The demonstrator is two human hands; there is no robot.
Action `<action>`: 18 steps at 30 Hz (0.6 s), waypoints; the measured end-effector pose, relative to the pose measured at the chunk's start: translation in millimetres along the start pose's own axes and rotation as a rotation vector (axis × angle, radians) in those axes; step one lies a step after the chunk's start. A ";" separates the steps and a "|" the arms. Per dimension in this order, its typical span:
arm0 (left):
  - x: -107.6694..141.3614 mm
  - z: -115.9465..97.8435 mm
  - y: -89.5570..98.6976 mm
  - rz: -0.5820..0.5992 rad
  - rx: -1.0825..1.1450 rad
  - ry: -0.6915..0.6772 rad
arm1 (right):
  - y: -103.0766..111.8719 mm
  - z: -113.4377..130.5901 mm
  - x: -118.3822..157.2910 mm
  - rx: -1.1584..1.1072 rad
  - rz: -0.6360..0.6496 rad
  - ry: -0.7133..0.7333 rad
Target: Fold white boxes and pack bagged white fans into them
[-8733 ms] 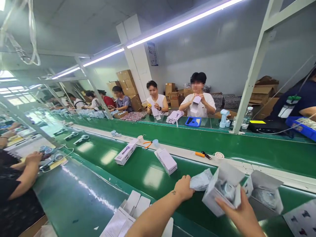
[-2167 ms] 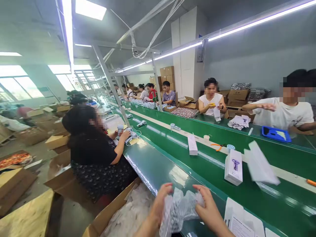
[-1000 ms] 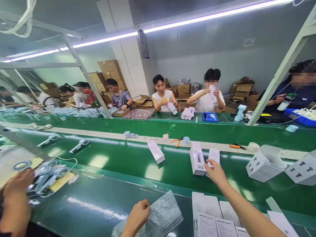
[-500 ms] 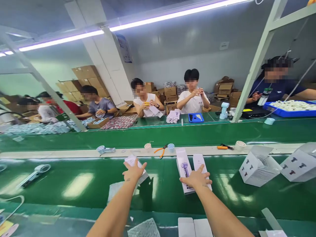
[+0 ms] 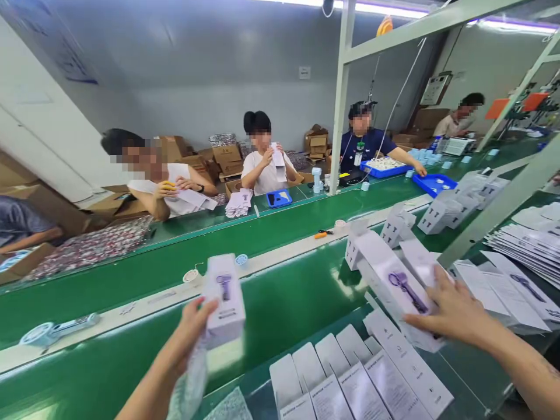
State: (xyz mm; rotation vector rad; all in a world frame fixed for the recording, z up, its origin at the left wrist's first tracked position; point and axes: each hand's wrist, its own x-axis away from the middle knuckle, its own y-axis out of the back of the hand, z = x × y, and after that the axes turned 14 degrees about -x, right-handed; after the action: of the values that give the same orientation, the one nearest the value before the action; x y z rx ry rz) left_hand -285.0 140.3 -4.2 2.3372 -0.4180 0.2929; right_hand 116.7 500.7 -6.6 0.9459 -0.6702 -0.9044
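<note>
My left hand [image 5: 195, 321] is closed on a white box [image 5: 225, 297] with a purple device printed on it, held above the green belt. Pale bubble wrap [image 5: 192, 379] hangs below that hand. On the right, my right hand [image 5: 455, 309] grips another printed white box [image 5: 394, 280], tilted, with its flap open. Below and between the hands stands a row of open white boxes [image 5: 350, 385] at the near edge of the belt.
A pale strip [image 5: 280, 259] crosses the green belt [image 5: 280, 309], bearing a blue device [image 5: 56, 331] and an orange-handled tool [image 5: 322, 234]. More white cartons [image 5: 520, 286] lie at right, beside a metal post [image 5: 490, 216]. Several people work across the belt.
The view has swung right. Both hands have lifted boxes off the belt; the right one has moved its box over to the right. Bubble wrap now hangs under the left hand.
</note>
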 end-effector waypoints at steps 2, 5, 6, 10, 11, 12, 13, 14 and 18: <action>57.5 -33.9 -34.5 0.419 0.225 -0.056 | -10.6 -56.1 7.0 0.112 0.103 -0.173; 141.7 -70.4 -104.7 0.937 0.429 -0.074 | -47.6 -101.8 19.8 0.124 0.255 -0.250; 166.0 -78.2 -130.5 0.984 0.505 -0.046 | -57.3 -109.6 23.8 0.109 0.284 -0.247; 236.3 -88.7 -230.2 1.020 0.725 0.101 | -54.4 -123.3 35.9 -0.117 0.166 -0.192; 247.5 -86.9 -252.1 0.988 0.740 0.143 | -46.2 -122.7 39.4 -0.221 0.067 -0.153; 256.3 -84.1 -272.0 0.959 0.720 0.209 | -38.2 -120.0 43.7 -0.334 -0.040 -0.097; 263.1 -80.6 -289.3 0.924 0.679 0.285 | -32.2 -115.0 48.9 -0.446 -0.127 -0.024; 268.0 -77.1 -303.6 0.895 0.631 0.360 | -29.5 -108.1 55.0 -0.546 -0.173 0.059; 272.9 -67.6 -318.0 0.932 0.506 0.407 | -53.7 -80.6 77.6 -0.567 0.029 0.247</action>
State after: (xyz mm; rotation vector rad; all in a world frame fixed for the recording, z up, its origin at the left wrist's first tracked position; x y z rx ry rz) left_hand 81.0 345.9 -67.3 2.2860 -1.3249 1.4179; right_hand 200.0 448.5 -82.5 0.5225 -0.1928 -0.8687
